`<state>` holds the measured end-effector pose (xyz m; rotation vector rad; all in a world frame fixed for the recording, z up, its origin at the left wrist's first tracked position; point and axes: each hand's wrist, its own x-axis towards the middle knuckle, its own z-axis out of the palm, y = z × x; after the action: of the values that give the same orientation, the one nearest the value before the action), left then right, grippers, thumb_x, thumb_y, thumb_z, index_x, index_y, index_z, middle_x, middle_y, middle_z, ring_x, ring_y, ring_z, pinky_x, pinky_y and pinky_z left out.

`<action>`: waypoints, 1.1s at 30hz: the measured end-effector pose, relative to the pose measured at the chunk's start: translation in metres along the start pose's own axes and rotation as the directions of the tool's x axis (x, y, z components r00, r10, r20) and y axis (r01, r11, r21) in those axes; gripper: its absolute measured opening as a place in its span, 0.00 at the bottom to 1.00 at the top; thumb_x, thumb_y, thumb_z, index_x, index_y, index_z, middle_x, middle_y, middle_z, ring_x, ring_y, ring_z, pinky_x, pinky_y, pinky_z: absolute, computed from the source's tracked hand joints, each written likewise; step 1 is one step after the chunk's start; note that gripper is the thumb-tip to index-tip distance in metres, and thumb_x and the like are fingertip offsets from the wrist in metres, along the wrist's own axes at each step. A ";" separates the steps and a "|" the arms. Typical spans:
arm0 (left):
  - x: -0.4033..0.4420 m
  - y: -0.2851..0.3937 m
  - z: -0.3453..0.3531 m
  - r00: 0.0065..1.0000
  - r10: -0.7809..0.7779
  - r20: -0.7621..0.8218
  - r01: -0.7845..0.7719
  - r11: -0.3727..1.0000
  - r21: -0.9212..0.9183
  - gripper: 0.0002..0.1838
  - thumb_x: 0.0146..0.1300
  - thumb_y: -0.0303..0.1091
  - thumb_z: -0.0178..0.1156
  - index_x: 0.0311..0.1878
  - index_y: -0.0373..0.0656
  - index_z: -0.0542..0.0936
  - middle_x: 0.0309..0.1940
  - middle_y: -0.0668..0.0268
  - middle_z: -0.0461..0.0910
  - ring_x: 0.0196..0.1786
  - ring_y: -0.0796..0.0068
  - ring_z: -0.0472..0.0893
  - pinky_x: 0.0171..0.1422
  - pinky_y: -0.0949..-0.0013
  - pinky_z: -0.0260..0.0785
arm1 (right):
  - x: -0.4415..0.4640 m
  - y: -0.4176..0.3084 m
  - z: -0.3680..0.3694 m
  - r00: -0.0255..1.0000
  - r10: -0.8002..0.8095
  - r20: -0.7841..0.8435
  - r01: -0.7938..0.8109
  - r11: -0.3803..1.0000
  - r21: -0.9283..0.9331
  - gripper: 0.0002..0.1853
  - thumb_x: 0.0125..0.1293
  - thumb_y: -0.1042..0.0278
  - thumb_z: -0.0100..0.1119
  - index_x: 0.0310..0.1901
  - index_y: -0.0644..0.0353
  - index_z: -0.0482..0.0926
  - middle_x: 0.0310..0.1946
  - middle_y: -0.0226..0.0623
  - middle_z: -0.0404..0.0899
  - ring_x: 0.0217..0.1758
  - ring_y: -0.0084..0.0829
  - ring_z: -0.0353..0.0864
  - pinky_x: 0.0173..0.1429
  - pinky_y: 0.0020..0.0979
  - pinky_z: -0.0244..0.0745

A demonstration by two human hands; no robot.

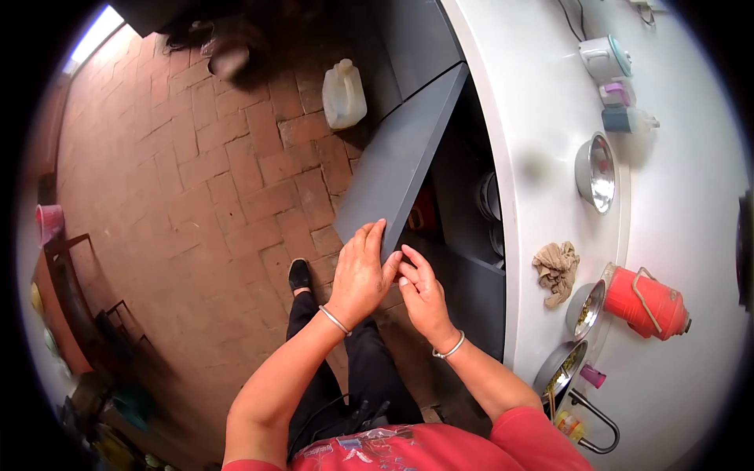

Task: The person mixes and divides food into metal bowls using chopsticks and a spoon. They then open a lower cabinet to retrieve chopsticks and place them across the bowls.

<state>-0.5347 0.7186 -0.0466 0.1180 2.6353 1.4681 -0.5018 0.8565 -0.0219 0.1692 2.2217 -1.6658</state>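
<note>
A grey cabinet door [393,165] stands swung out from under the white counter. My left hand [359,271] is at its near end, with the fingers laid along the outer face and the thumb by the edge, so the door's end sits between them. Close beside it, my right hand [424,294] has its fingers partly bent and apart, the fingertips near the same edge. Whether those fingertips touch the door I cannot tell. Behind the door, the cabinet inside is dark, with some metal bowls [488,196] stacked on the right.
On the white counter [542,94] are a steel bowl [595,173], a crumpled cloth [556,272], a red thermos [648,304] and bowls of food [561,369]. A plastic jug [344,94] stands on the brick floor [204,188]. Dark furniture [75,306] lines the left side.
</note>
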 end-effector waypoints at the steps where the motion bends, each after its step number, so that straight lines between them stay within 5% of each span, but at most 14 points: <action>1: 0.001 0.002 -0.001 1.000 0.001 -0.024 -0.001 1.000 0.026 0.28 0.60 0.35 0.58 0.62 0.36 0.62 0.54 0.50 0.69 0.54 0.49 0.71 0.58 0.58 0.65 | 0.002 0.001 0.001 0.999 -0.031 0.015 0.031 0.999 -0.020 0.24 0.66 0.82 0.44 0.64 0.66 0.58 0.51 0.41 0.77 0.54 0.26 0.75 0.59 0.26 0.68; 4: 0.007 0.005 -0.007 0.998 -0.017 -0.067 0.022 0.997 0.078 0.29 0.57 0.31 0.58 0.62 0.37 0.63 0.51 0.50 0.70 0.51 0.49 0.73 0.56 0.57 0.66 | 0.012 0.004 0.003 0.997 -0.047 0.062 0.052 0.996 -0.067 0.24 0.64 0.81 0.47 0.63 0.66 0.60 0.52 0.48 0.76 0.56 0.34 0.76 0.59 0.29 0.68; 11: 0.017 -0.007 -0.025 0.997 -0.017 -0.071 0.026 0.992 0.125 0.31 0.50 0.25 0.58 0.61 0.39 0.65 0.46 0.52 0.72 0.46 0.50 0.75 0.50 0.58 0.69 | 0.053 0.012 0.002 0.981 -0.019 0.193 0.063 0.973 -0.223 0.22 0.63 0.81 0.47 0.60 0.68 0.63 0.48 0.46 0.78 0.53 0.34 0.79 0.56 0.30 0.71; 16: 0.026 -0.017 -0.045 0.998 -0.004 -0.061 0.007 0.998 0.064 0.29 0.50 0.23 0.57 0.59 0.40 0.66 0.46 0.54 0.73 0.44 0.50 0.76 0.47 0.57 0.70 | 0.082 0.065 -0.013 0.980 0.195 -0.040 -0.193 0.981 0.030 0.17 0.63 0.82 0.45 0.55 0.69 0.68 0.44 0.42 0.80 0.44 0.28 0.82 0.49 0.25 0.74; 20: 0.032 -0.024 -0.059 0.998 0.009 -0.057 -0.009 1.000 0.010 0.27 0.51 0.21 0.57 0.57 0.40 0.67 0.45 0.53 0.73 0.43 0.48 0.76 0.45 0.57 0.70 | 0.104 0.099 -0.029 0.971 0.188 -0.149 -0.195 0.980 -0.030 0.18 0.64 0.81 0.45 0.56 0.68 0.68 0.41 0.40 0.80 0.41 0.25 0.81 0.46 0.24 0.74; 24: 0.036 -0.029 -0.066 1.000 -0.018 -0.016 0.018 1.000 -0.023 0.26 0.51 0.21 0.58 0.56 0.40 0.67 0.45 0.53 0.73 0.43 0.48 0.76 0.45 0.57 0.70 | 0.126 0.086 -0.036 0.935 0.215 -0.283 -0.171 0.970 0.171 0.17 0.64 0.81 0.44 0.55 0.69 0.69 0.37 0.37 0.80 0.36 0.22 0.80 0.40 0.22 0.73; 33: 0.048 -0.042 -0.089 0.997 -0.077 0.019 0.079 0.988 -0.132 0.24 0.49 0.20 0.59 0.53 0.39 0.69 0.42 0.55 0.74 0.41 0.52 0.77 0.46 0.62 0.70 | 0.160 0.154 -0.027 0.886 0.409 -0.218 -0.387 0.912 0.139 0.16 0.65 0.77 0.48 0.55 0.66 0.70 0.40 0.36 0.79 0.37 0.23 0.79 0.37 0.22 0.74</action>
<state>-0.5951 0.6276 -0.0389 0.0119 2.4918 1.6039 -0.6089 0.9099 -0.2108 0.8382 2.0866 -1.5788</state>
